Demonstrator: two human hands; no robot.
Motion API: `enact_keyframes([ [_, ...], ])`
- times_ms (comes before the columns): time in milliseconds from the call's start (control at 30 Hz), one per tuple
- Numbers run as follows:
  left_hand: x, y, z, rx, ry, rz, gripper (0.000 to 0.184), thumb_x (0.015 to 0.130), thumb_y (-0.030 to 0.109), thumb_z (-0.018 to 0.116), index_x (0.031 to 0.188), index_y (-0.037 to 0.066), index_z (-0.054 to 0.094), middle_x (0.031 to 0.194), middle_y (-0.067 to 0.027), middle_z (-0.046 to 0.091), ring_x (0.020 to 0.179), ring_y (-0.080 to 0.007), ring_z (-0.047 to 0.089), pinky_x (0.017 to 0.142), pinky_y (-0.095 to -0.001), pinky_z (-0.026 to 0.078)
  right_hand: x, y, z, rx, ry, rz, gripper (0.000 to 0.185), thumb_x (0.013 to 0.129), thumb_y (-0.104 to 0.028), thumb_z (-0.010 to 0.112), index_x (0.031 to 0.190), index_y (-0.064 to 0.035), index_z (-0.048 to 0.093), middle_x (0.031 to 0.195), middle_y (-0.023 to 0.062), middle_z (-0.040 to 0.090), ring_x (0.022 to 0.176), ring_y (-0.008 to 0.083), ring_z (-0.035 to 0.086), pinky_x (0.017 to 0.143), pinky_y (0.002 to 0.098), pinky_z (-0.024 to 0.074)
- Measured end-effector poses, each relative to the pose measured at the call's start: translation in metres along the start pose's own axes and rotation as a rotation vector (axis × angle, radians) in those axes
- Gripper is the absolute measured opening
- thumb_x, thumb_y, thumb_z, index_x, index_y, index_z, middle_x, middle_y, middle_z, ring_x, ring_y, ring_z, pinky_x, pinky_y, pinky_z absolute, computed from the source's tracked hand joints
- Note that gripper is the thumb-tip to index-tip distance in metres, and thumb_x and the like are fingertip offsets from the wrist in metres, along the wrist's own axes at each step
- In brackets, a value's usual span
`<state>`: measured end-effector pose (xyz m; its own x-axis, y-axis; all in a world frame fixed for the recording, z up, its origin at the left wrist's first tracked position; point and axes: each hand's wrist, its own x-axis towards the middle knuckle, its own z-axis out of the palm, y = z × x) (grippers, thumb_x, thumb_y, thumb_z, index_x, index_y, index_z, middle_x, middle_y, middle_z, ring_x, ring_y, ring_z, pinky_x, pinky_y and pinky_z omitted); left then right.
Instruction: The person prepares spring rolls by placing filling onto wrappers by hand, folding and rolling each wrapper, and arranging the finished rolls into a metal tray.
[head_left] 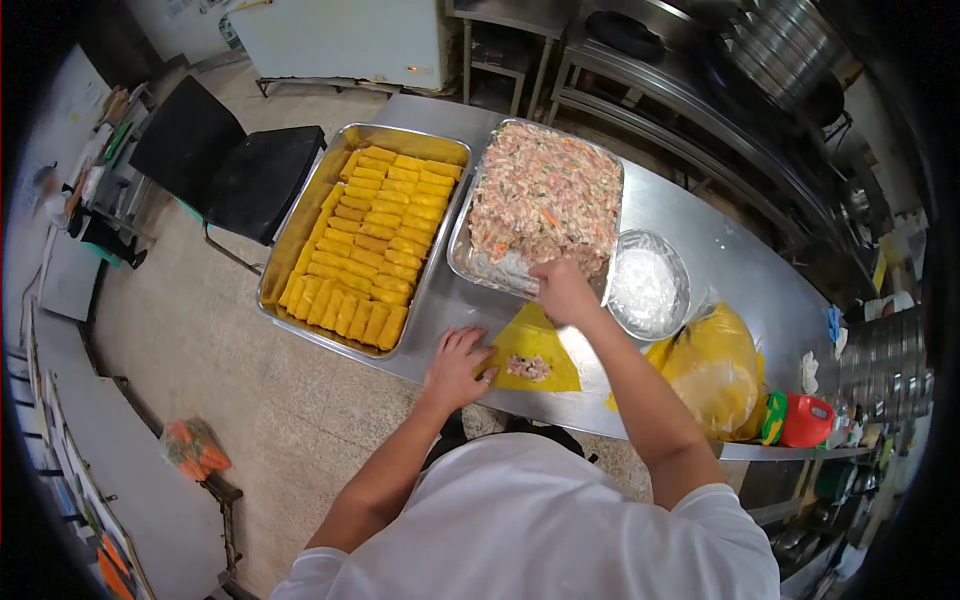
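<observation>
A yellow wrapper sheet (545, 345) lies on the steel table before me, with a small mound of minced filling (528, 367) on its near part. My left hand (462, 365) rests beside the sheet's left edge, fingers apart, the thumb side close to the wrapper. Over the wrapper's far corner, my right hand (566, 290) is closed at the near rim of a metal tray (460, 262) heaped with pinkish minced filling (545, 190). What its fingers hold, if anything, is hidden.
Rows of yellow rolls (370, 240) fill much of a deep tray (285, 215) at left. A bowl of whitish paste (648, 285), a bag of yellow wrappers (715, 365) and a red jug (805, 420) stand right. Beyond the left tray is a black chair (255, 175); farther off sits a person (62, 205).
</observation>
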<state>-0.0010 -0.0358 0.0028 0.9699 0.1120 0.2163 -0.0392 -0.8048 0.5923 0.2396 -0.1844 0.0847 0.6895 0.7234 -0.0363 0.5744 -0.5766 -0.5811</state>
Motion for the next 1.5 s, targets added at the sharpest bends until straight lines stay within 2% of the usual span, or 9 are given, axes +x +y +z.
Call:
enact_keyframes([
  [200,0.001,-0.001,0.001,-0.004,0.008,-0.003,0.036,0.083,0.029,0.083,0.116,0.014,0.081,0.147,-0.0124,0.062,0.145,-0.0343,0.050,0.128,-0.0565,0.031,0.052,0.038,0.003,-0.052,-0.513,0.047,0.037,0.086,-0.004,0.063,0.118,-0.0022,0.082,0.109,0.0223,0.081,0.102,0.0331,0.078,0.093,0.0415,0.0593],
  [300,-0.002,-0.001,0.004,-0.016,0.023,-0.003,0.036,0.082,0.029,0.083,0.116,0.014,0.081,0.145,-0.0122,0.062,0.143,-0.0347,0.051,0.127,-0.0565,0.032,0.049,0.035,-0.016,-0.015,-0.596,-0.004,0.035,0.086,-0.007,0.066,0.117,-0.0025,0.082,0.107,0.0207,0.081,0.098,0.0327,0.078,0.091,0.0404,0.0594],
  [500,-0.001,-0.003,0.008,-0.009,0.062,0.025,0.036,0.079,0.027,0.085,0.112,0.012,0.079,0.144,-0.0118,0.063,0.140,-0.0356,0.054,0.124,-0.0584,0.035,-0.017,0.008,-0.043,0.345,-0.371,0.141,0.022,0.085,-0.009,0.072,0.103,-0.0015,0.084,0.094,0.0168,0.082,0.086,0.0258,0.079,0.079,0.0372,0.0610],
  [800,-0.001,-0.002,0.005,0.005,0.061,0.026,0.037,0.079,0.027,0.086,0.113,0.012,0.079,0.145,-0.0119,0.063,0.142,-0.0351,0.053,0.125,-0.0579,0.034,-0.125,0.022,0.046,0.074,-0.092,-0.006,0.011,0.084,-0.005,0.070,0.088,-0.0009,0.079,0.090,0.0250,0.074,0.081,0.0428,0.073,0.074,0.0471,0.0597],
  [1033,-0.002,-0.002,0.006,0.003,0.046,0.031,0.036,0.079,0.025,0.085,0.112,0.012,0.081,0.144,-0.0128,0.062,0.143,-0.0352,0.051,0.125,-0.0571,0.033,-0.144,0.023,0.051,0.135,0.018,0.073,0.021,0.083,0.002,0.067,0.099,0.0003,0.082,0.103,0.0251,0.077,0.085,0.0409,0.076,0.077,0.0434,0.0617],
  [1133,-0.002,-0.003,0.006,-0.005,0.043,0.032,0.036,0.080,0.025,0.085,0.113,0.012,0.080,0.145,-0.0131,0.062,0.143,-0.0353,0.051,0.126,-0.0568,0.033,-0.144,0.025,0.042,0.119,0.214,0.078,0.027,0.084,0.003,0.066,0.107,0.0029,0.081,0.103,0.0244,0.078,0.085,0.0403,0.076,0.079,0.0431,0.0621],
  [1233,-0.002,-0.002,0.006,-0.005,0.034,0.026,0.036,0.081,0.026,0.085,0.114,0.012,0.080,0.146,-0.0136,0.062,0.143,-0.0355,0.051,0.126,-0.0569,0.032,-0.147,0.026,0.038,0.179,0.191,0.140,0.028,0.085,0.002,0.066,0.110,0.0056,0.079,0.104,0.0239,0.079,0.086,0.0404,0.077,0.079,0.0437,0.0621],
  [1333,-0.003,-0.002,0.005,-0.001,0.023,0.019,0.035,0.083,0.026,0.084,0.115,0.011,0.080,0.147,-0.0141,0.061,0.144,-0.0356,0.050,0.126,-0.0568,0.032,-0.147,0.016,0.047,0.126,0.123,-0.007,0.023,0.086,0.001,0.068,0.106,0.0037,0.080,0.102,0.0232,0.079,0.085,0.0401,0.076,0.079,0.0442,0.0619],
  [1500,-0.004,-0.003,0.002,0.009,0.008,0.012,0.035,0.085,0.027,0.082,0.116,0.011,0.080,0.148,-0.0142,0.061,0.145,-0.0351,0.050,0.127,-0.0559,0.031,-0.136,0.013,0.048,-0.011,-0.020,0.134,0.018,0.087,-0.004,0.072,0.102,0.0004,0.081,0.094,0.0236,0.077,0.084,0.0415,0.075,0.079,0.0469,0.0611],
])
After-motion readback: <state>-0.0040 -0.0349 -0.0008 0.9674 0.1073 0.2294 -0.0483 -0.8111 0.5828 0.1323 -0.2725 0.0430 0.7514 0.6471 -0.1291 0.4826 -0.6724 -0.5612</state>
